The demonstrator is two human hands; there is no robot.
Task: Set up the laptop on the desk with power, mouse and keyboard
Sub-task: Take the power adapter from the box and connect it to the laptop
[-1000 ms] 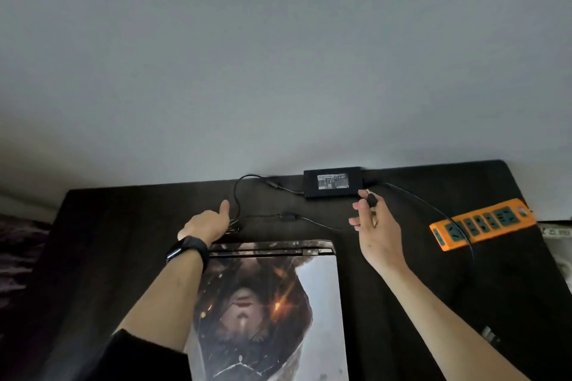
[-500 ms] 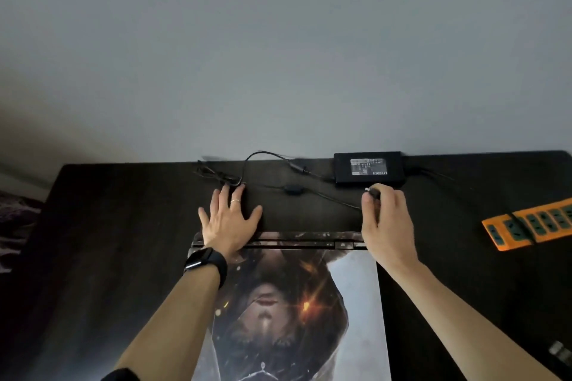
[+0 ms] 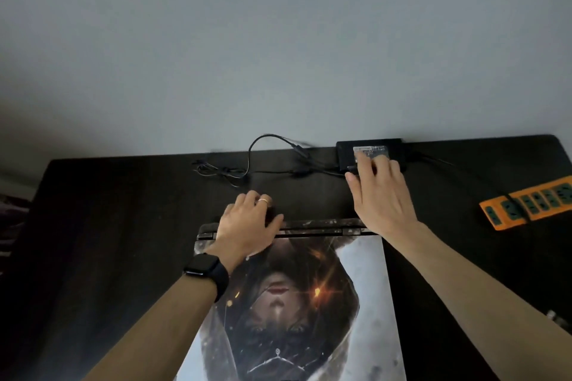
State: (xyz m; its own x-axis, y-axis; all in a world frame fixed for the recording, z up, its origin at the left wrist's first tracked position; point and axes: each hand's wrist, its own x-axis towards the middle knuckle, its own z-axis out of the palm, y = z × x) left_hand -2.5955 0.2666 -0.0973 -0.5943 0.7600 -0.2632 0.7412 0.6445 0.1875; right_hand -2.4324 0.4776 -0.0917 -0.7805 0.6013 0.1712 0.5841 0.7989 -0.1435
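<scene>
Lying closed on the dark counter, the laptop shows a lid covered with printed artwork, its hinge edge turned away from the person. The left hand rests on the rear left corner of the lid, its fingers curled down over the back edge so that it holds the laptop there; a ring sits on one finger and a black smartwatch on the wrist. The right hand reaches past the laptop's rear right corner to the black power adapter, which lies at the far edge of the counter against the grey wall. Its fingers stretch over the near side of the adapter and touch it. I cannot tell whether thumb and forefinger pinch anything, since that spot is dark and blurred. A thin black cable runs left from the adapter, loops upward and ends in a loose tangle behind the left hand. An orange power strip lies well to the right, with a dark cord crossing it.
</scene>
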